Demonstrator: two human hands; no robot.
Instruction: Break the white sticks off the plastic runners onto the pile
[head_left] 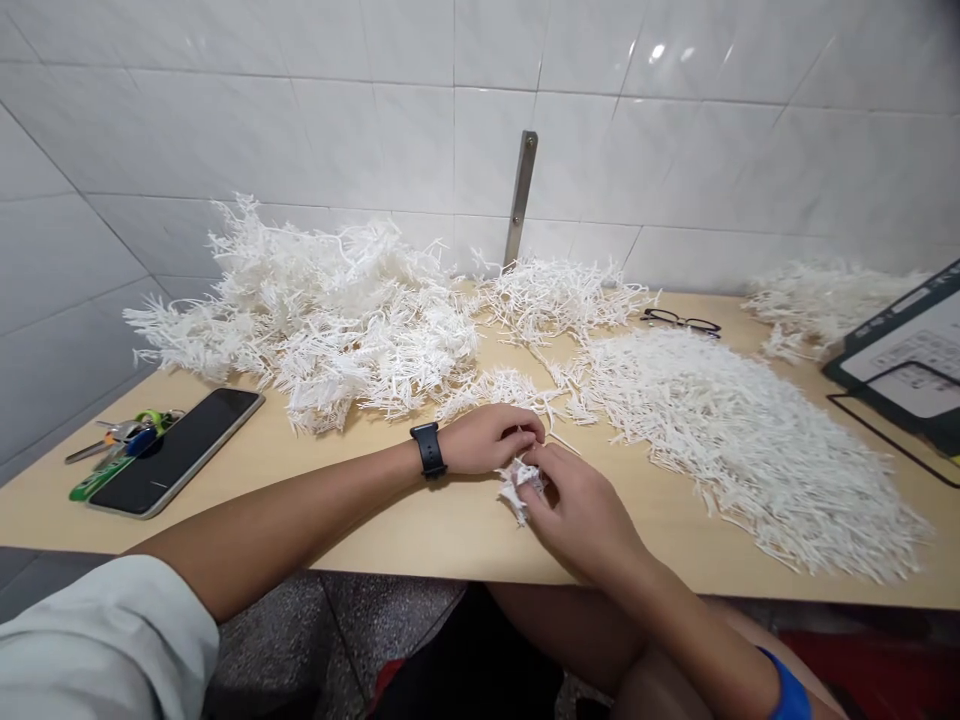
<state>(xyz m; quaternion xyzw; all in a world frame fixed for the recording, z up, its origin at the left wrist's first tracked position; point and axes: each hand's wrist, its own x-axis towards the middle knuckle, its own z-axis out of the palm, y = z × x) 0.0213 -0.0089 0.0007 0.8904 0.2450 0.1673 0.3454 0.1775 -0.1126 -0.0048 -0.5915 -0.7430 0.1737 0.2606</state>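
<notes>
A small clump of white branched plastic pieces [519, 488] is in my right hand [589, 505], between thumb and curled fingers. My left hand [487, 438], with a black watch on its wrist, has its fingers bent in and meets the right fingertips at the top of the clump. What exactly the left fingertips pinch is hidden. Behind the hands lies a small spread of white branched pieces [501, 392]. To the right a wide, flat heap of short loose white sticks [757, 450] covers the table [420, 520].
Tangled white branched pieces form a tall pile [322, 300] at back left, and a smaller pile [562, 295] stands mid-back. A phone [180, 450] and keys [135, 435] lie left. Glasses [681, 321], another white heap [832, 295] and a dark-framed board [915, 350] are right.
</notes>
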